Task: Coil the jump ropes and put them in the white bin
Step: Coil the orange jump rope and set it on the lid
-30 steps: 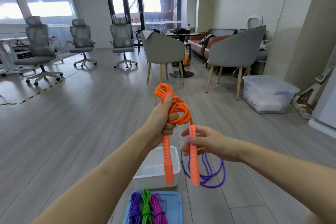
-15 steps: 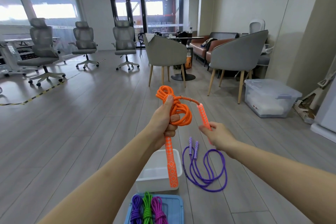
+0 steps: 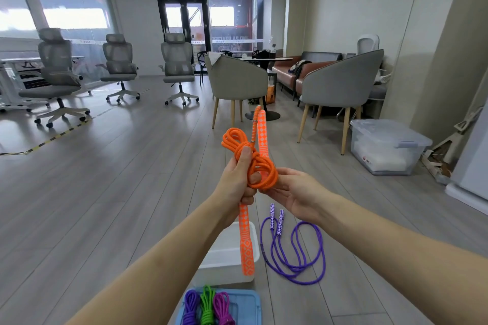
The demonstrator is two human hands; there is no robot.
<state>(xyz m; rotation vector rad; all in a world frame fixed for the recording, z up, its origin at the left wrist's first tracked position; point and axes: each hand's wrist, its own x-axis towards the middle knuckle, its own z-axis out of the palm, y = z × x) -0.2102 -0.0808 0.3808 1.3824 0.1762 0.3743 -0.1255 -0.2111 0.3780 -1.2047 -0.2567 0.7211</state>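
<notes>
My left hand (image 3: 239,179) grips the coiled orange jump rope (image 3: 254,159) in front of me, thumb pressed on the bundle. One orange handle (image 3: 247,243) hangs down below the fist over the white bin (image 3: 228,256). The other handle (image 3: 262,130) points straight up behind the coil. My right hand (image 3: 295,192) is at the coil's right side, fingers behind its lower loop, holding the base of the raised handle. A purple jump rope (image 3: 295,248) lies loose on the floor right of the bin.
A blue lid (image 3: 248,306) near my feet carries purple, green and magenta coiled ropes (image 3: 207,309). Grey armchairs (image 3: 340,87) and a round table stand ahead, a clear storage box (image 3: 385,145) at the right wall, office chairs (image 3: 56,71) at far left.
My right hand swung the second orange handle from hanging down to pointing up behind the coil, and moved in against the bundle. The left hand kept its grip.
</notes>
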